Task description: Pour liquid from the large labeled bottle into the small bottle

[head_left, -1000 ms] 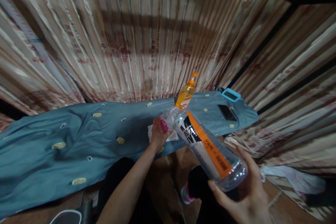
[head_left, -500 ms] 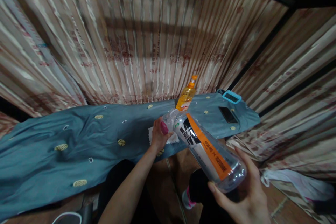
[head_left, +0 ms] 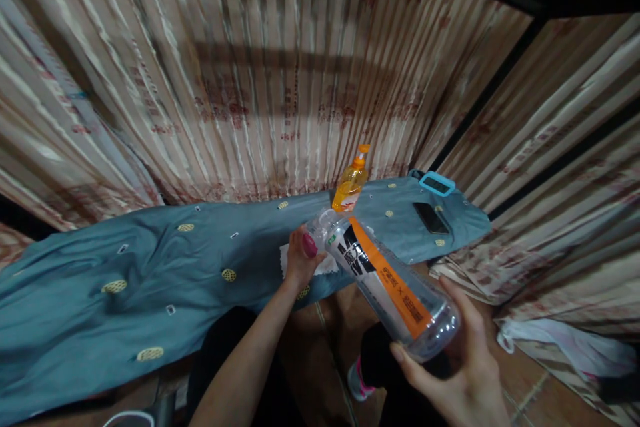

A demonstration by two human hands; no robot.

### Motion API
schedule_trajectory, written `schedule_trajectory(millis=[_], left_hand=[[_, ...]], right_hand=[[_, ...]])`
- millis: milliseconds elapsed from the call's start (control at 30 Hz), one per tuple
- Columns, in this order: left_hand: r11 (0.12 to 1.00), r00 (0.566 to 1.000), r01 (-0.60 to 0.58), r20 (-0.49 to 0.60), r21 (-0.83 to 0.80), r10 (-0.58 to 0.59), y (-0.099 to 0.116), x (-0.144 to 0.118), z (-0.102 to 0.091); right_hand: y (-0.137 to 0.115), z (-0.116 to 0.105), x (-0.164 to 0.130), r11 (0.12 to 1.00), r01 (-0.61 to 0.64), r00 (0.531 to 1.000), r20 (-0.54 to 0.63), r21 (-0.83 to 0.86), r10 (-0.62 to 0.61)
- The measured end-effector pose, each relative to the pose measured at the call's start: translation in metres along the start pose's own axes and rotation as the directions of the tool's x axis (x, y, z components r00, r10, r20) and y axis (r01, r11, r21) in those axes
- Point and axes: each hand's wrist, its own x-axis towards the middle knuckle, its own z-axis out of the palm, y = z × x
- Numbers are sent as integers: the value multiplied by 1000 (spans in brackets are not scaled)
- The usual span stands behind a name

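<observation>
My right hand (head_left: pixel 467 370) is wrapped round the base of a large clear plastic bottle (head_left: pixel 387 283) with an orange and white label. The bottle slants, its base toward me and its narrower end up and to the left. My left hand (head_left: pixel 299 265) is closed on a small clear container (head_left: pixel 317 221) with a pink part facing me. The bottle's narrow end meets the container, but whether they touch cannot be made out. Under my left hand lies a white scalloped cloth or paper (head_left: pixel 328 264). Behind stands a pump bottle of orange-yellow liquid (head_left: pixel 350 188).
A teal cloth (head_left: pixel 200 267) with pineapple prints covers the long narrow surface. To the right lie a dark phone (head_left: pixel 431 218) and a blue-framed device (head_left: pixel 437 183). Striped curtains (head_left: pixel 280 80) hang behind and at the right. A white bag (head_left: pixel 560 340) sits low at right.
The whole view has shifted slightly, so everything appears a little further left. Both hands keep their holds, and the large bottle stays at about the same slant.
</observation>
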Motion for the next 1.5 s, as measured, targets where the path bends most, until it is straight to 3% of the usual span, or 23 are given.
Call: schedule_trajectory(millis=[400, 600, 1500], left_hand=[[999, 999, 33, -13, -27, -33, 4, -1, -1], [999, 999, 46, -25, -25, -47, 3, -1, -1], [992, 997, 73, -23, -106, -76, -3, -4, 0]], right_hand=[[-1, 0, 3, 1000, 9, 1000, -13, 0, -9], [9, 0, -3, 999, -9, 999, 53, 36, 7], [14, 5, -20, 964, -237, 971, 76, 121, 229]])
